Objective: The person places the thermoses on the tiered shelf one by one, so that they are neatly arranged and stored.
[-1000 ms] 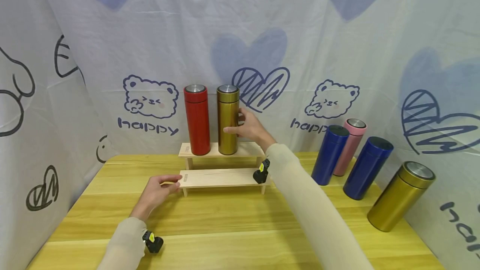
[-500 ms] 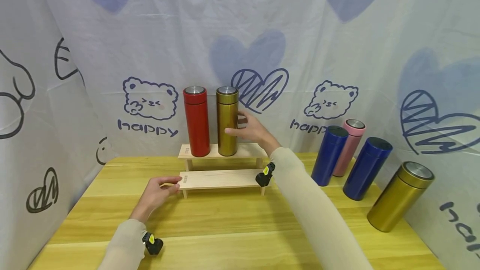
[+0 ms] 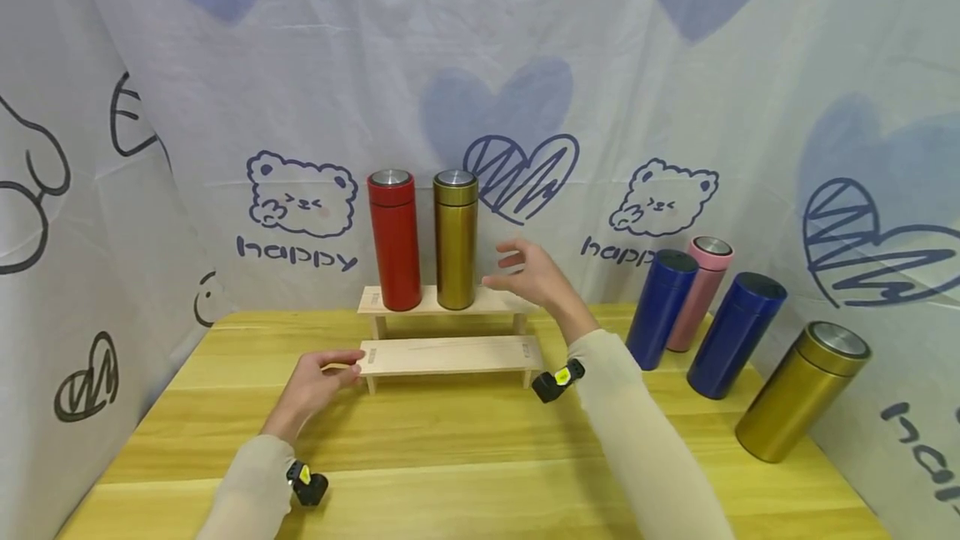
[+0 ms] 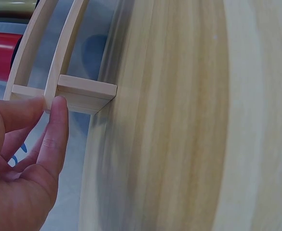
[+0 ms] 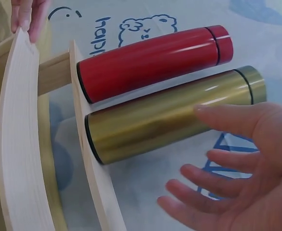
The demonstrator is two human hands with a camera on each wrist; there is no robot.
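My left hand (image 3: 313,386) pinches the left end of the lower board of a two-step wooden rack (image 3: 450,355), thumb and finger on either side of the board in the left wrist view. On the rack's upper board stand a red thermos bottle (image 3: 395,248) and, to its right, a gold thermos bottle (image 3: 456,250), both upright with a small gap between them. My right hand (image 3: 538,280) is apart from the gold bottle, just to its right, fingers spread and holding nothing. The right wrist view shows that open hand (image 5: 256,178) beside the gold bottle.
On the table's right side stand two blue thermos bottles (image 3: 660,311), a pink one (image 3: 699,298) partly hidden behind them, and another gold bottle (image 3: 802,394) nearer the front. A printed white curtain (image 3: 525,107) closes off the back and sides of the wooden table (image 3: 420,457).
My right hand has let go of the gold bottle on the rack and drawn back to the right. The bottle stays in place, and my left hand keeps its grip on the rack.
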